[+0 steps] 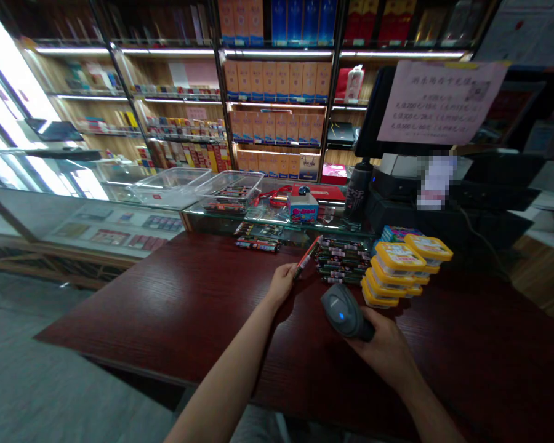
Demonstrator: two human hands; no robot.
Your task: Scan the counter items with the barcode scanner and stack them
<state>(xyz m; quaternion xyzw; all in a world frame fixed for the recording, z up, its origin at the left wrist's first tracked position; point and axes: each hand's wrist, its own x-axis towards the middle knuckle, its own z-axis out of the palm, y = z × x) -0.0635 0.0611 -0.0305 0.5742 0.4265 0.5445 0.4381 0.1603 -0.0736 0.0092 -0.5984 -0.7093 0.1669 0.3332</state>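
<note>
The right hand (390, 347) curls tight around a gray scanner (339, 309). Farther left, the left hand (283, 283) pinches a thin packet (308, 256).

Dark red-brown desk (189, 295): piled slim packets (344, 261), stacked yellow-lidded tubs (397, 274).

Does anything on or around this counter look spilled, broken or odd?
Nothing looks spilled or broken. One mild oddity: a pink paper notice covers much of the monitor, blocking that face from view. The yellow-lidded tubs and pile of slim packets look orderly.
</note>
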